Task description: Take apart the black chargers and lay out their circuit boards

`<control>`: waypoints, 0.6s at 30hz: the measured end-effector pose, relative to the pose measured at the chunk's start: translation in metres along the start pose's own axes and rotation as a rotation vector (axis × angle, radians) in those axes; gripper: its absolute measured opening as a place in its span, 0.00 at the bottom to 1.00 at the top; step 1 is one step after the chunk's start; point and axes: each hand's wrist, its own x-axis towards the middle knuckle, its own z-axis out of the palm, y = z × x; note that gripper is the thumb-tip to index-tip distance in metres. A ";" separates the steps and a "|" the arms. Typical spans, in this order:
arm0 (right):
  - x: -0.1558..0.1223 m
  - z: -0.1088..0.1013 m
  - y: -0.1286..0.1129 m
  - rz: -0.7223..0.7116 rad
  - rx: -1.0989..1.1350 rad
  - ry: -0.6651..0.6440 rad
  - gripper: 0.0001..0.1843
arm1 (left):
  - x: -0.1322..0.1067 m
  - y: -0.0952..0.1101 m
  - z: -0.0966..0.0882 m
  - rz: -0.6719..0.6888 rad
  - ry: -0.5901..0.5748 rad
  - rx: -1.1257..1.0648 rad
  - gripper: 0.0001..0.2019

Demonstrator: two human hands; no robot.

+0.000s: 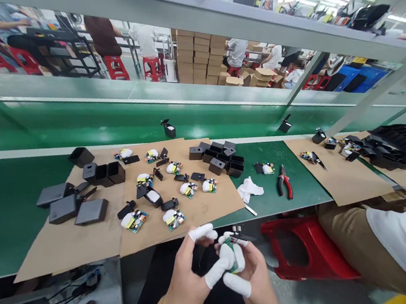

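My right hand [253, 278], with white finger cots, is closed around a small green circuit board [230, 243] with a rounded white piece on it. A black part [241, 236] sits at the board's far end. My left hand [190, 271], also in finger cots, has its forefinger and thumb spread apart; the thumb tip lies against the near side of the board. Fingers partly hide the board. On the cardboard [214, 211] ahead are several similar boards [174, 218] with white pads, yellow tape and black covers joined to them.
Black open housings [224, 158] stand grouped at the back, others [91, 212] at left. Red-handled pliers [285, 182], a crumpled white cloth [250, 190] and a white-handled tool [250, 209] lie at right. Beside me are a red stool [308, 250] and a seated person's leg [346, 239].
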 end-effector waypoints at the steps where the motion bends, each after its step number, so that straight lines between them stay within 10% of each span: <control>1: 0.001 -0.007 -0.001 -0.021 -0.005 0.057 0.34 | 0.016 0.004 0.003 -0.008 0.019 0.058 0.19; 5: 0.003 -0.031 -0.006 -0.073 -0.047 0.256 0.34 | 0.109 0.018 0.023 0.039 0.028 0.451 0.13; 10: 0.001 -0.038 -0.012 -0.105 -0.031 0.348 0.30 | 0.207 0.006 0.054 -0.056 0.200 0.656 0.36; 18: -0.002 -0.036 -0.019 -0.126 0.007 0.371 0.30 | 0.203 0.003 0.049 -0.077 0.214 0.335 0.33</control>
